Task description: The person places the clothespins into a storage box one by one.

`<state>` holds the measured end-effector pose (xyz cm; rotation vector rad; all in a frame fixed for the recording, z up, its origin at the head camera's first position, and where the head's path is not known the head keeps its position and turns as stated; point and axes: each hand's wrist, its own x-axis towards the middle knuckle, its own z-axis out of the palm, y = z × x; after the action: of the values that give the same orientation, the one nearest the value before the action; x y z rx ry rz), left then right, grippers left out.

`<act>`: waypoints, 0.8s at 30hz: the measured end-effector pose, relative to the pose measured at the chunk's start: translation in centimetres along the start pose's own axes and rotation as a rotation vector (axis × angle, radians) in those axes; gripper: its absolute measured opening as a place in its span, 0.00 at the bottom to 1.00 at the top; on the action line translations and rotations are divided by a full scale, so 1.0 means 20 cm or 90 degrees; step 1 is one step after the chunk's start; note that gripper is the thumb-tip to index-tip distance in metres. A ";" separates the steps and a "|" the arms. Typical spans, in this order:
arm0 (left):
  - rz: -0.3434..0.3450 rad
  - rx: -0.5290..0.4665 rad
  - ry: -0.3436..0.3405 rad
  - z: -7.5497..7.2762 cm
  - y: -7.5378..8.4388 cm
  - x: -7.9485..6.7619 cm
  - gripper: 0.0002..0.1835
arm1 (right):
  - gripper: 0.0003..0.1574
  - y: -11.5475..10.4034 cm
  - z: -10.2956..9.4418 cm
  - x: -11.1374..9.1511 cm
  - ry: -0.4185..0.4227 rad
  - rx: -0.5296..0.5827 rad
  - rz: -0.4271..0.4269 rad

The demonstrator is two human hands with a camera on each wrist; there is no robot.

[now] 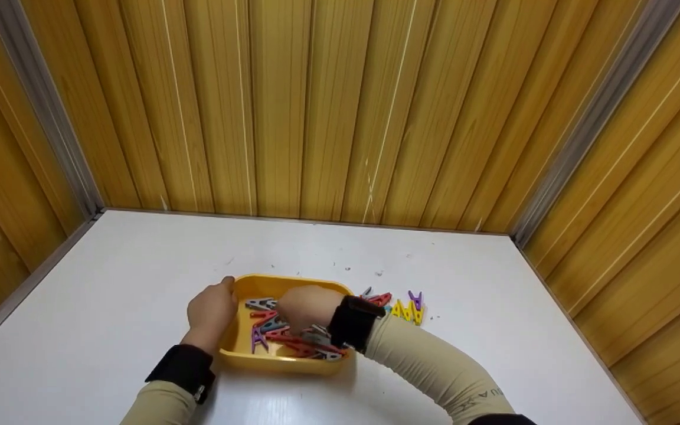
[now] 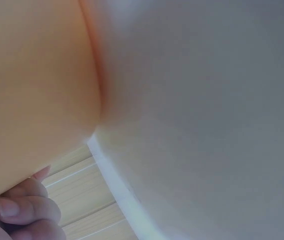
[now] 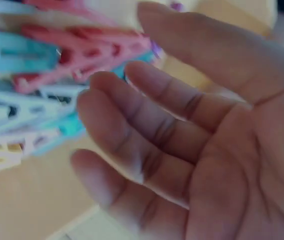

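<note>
A yellow plastic basin (image 1: 284, 365) stands on the white table with a heap of clothespins (image 1: 275, 319) in red, grey, teal and purple inside. My left hand (image 1: 213, 307) grips the basin's left rim, and the left wrist view has its fingers (image 2: 29, 210) curled at the edge of the yellow wall. Inside the basin, low over the pile, is my right hand (image 1: 307, 307). The right wrist view shows its palm and loosely bent fingers (image 3: 131, 125) with nothing between them, close to red clothespins (image 3: 81, 52) and pale ones.
Just right of the basin lies a loose group of clothespins, among them yellow ones (image 1: 408, 313), a purple one (image 1: 415, 299) and red ones. Small specks dot the white table (image 1: 157, 254) behind the basin. Wood-patterned panels (image 1: 316, 118) wall in the back and both sides.
</note>
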<state>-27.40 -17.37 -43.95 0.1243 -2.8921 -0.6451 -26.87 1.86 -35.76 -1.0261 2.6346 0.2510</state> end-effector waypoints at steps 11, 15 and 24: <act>0.008 0.002 0.007 -0.02 0.00 -0.01 0.20 | 0.12 0.38 -0.07 -0.33 0.175 0.150 -0.041; 0.012 0.007 0.010 -0.03 -0.01 -0.01 0.20 | 0.10 0.51 0.05 -0.44 0.216 0.201 -0.022; 0.000 0.000 0.002 -0.04 -0.04 -0.01 0.23 | 0.13 0.66 0.37 -0.54 0.199 0.288 0.061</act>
<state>-26.96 -18.35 -43.67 0.1242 -2.8895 -0.6455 -26.82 20.28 -38.41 -0.8373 2.8179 -0.5062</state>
